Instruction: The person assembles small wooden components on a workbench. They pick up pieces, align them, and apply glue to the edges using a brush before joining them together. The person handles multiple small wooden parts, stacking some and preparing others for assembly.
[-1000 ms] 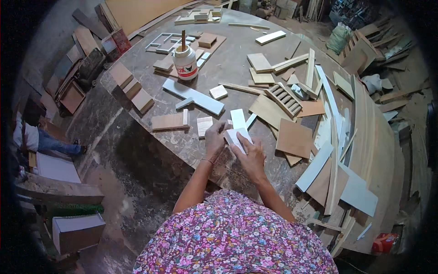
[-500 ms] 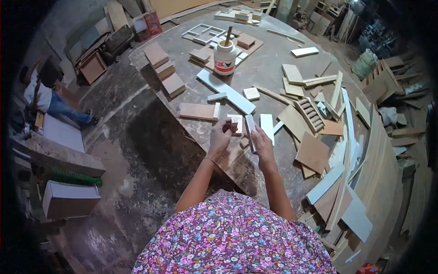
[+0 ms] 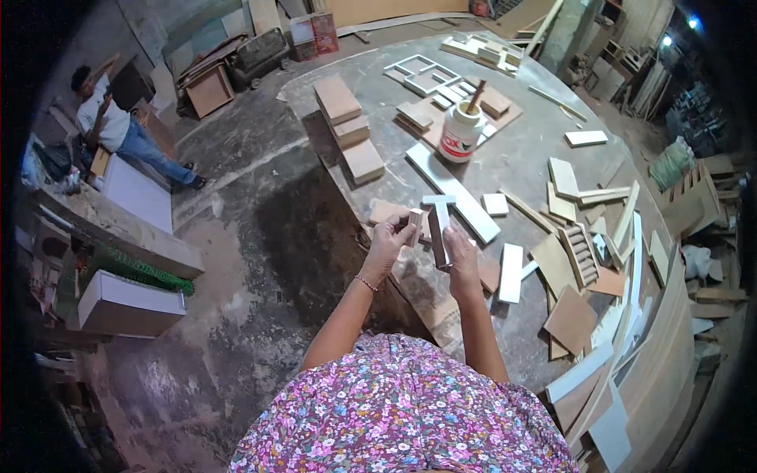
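Between the fingertips of my left hand (image 3: 384, 248) is a small light wooden block (image 3: 415, 226), held upright. My right hand (image 3: 464, 264) grips a narrow wooden piece (image 3: 439, 243) with a dark face and a pale edge. The two pieces are close together but apart, above the near edge of the worktable. A short white strip (image 3: 439, 200) shows just beyond the right hand's piece. Partly hidden behind my left hand lies a flat wooden block (image 3: 384, 211). Beside my right hand is a white rectangular board (image 3: 511, 273).
A white plastic jar (image 3: 460, 135) with a stick in it stands beyond a long white board (image 3: 465, 201). Three wooden blocks (image 3: 347, 130) line the left table edge. Wood offcuts (image 3: 571, 319) pile up at right. A person (image 3: 118, 130) is at far left.
My view has shifted, so the table's things sit farther right and mostly lower. Both hands have lifted their pieces a little, and the left hand's block shows more plainly.
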Motion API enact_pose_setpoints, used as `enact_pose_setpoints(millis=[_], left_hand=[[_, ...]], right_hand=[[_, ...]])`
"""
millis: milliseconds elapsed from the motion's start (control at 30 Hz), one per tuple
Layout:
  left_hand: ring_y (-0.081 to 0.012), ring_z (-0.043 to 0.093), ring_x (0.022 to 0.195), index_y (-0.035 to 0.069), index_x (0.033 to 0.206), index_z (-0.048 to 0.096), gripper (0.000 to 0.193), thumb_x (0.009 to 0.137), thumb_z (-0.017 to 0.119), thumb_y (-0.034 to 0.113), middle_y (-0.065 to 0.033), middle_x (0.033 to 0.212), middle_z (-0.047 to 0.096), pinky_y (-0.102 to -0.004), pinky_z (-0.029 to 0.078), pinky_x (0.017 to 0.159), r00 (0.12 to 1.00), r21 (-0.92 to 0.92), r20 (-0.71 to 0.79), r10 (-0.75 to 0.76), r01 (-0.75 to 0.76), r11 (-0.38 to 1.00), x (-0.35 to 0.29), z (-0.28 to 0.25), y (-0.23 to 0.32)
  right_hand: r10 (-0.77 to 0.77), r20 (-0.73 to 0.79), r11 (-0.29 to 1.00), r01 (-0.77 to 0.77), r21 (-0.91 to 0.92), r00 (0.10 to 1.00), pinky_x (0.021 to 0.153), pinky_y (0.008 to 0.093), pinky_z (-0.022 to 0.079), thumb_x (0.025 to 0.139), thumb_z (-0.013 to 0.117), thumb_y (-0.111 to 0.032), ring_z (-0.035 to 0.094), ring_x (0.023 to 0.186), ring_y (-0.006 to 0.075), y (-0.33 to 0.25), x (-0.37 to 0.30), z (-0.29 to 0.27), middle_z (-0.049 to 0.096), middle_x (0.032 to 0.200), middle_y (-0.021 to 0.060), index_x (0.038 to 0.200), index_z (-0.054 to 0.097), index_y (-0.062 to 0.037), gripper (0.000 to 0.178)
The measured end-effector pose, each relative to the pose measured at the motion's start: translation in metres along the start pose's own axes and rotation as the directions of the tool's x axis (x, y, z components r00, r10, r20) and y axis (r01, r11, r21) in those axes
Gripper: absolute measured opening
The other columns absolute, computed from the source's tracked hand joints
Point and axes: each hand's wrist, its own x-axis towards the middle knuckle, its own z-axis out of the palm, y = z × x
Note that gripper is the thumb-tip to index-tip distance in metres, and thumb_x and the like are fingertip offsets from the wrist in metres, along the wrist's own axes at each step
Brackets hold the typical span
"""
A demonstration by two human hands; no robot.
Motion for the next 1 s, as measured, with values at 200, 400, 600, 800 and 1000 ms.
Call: enact_pose_setpoints(millis=[200, 400, 600, 800, 1000], left_hand=[[-0.0097, 0.055, 0.076, 0.001, 0.117, 0.042, 0.032, 0.092, 0.046, 0.02, -0.0049, 0.095, 0.057, -0.0223, 0.046, 0.064, 0.998, -0.306, -0.021, -0.059, 0.05, 0.951, 0.017, -0.04, 0.005], [-0.004, 0.045, 0.066, 0.004, 0.108, 0.044, 0.032, 0.089, 0.056, 0.026, 0.0006, 0.077, 0.05, -0.0193, 0.039, 0.059, 0.999, -0.002, -0.051, 0.005, -0.005, 1.0, 0.021, -0.082, 0.027], [-0.0057, 0.05, 0.076, 0.002, 0.1, 0.052, 0.021, 0.084, 0.06, 0.013, 0.0006, 0.083, 0.055, -0.0217, 0.043, 0.068, 0.972, 0.279, -0.166, 0.168, -0.117, 0.953, 0.01, -0.125, 0.039], [-0.0106, 0.054, 0.084, -0.003, 0.094, 0.054, 0.018, 0.076, 0.055, -0.007, -0.0054, 0.089, 0.058, -0.0259, 0.045, 0.076, 0.947, 0.482, -0.242, 0.209, -0.07, 0.873, 0.002, -0.14, 0.041], [-0.0102, 0.056, 0.083, -0.002, 0.093, 0.055, 0.014, 0.08, 0.057, -0.001, -0.0061, 0.086, 0.06, -0.026, 0.046, 0.072, 0.924, 0.423, -0.285, 0.255, -0.118, 0.899, -0.002, -0.135, 0.032]], right_hand=[[-0.032, 0.064, 0.999, 0.032, -0.002, 0.997, 0.091, 0.0251, 0.037, 0.089, 0.052, -0.029, 0.049, 0.104, 0.0127, -0.004, 0.027, 0.048, 0.052, 0.118, 0.0063, 0.128, 0.043, 0.0007, 0.05], [0.088, 0.105, 0.989, -0.074, -0.124, 0.991, 0.086, 0.0244, 0.039, 0.088, 0.053, -0.025, 0.05, 0.101, 0.0105, 0.012, 0.051, 0.095, 0.054, 0.114, 0.006, 0.127, 0.046, -0.0026, 0.046], [-0.013, 0.182, 0.964, 0.061, -0.26, 0.983, 0.077, 0.0237, 0.044, 0.087, 0.056, -0.022, 0.053, 0.09, 0.0129, 0.025, 0.055, 0.13, 0.056, 0.103, 0.0074, 0.123, 0.051, -0.0058, 0.04], [-0.252, 0.297, 0.661, 0.388, -0.642, 0.921, 0.081, 0.0368, 0.042, 0.081, 0.061, -0.029, 0.053, 0.094, 0.0282, 0.034, 0.066, 0.149, 0.051, 0.099, 0.0166, 0.12, 0.056, -0.0175, 0.041], [-0.184, 0.308, 0.599, 0.354, -0.718, 0.934, 0.08, 0.0419, 0.042, 0.08, 0.061, -0.035, 0.052, 0.094, 0.0357, 0.04, 0.092, 0.157, 0.05, 0.1, 0.0238, 0.118, 0.057, -0.0184, 0.042]])
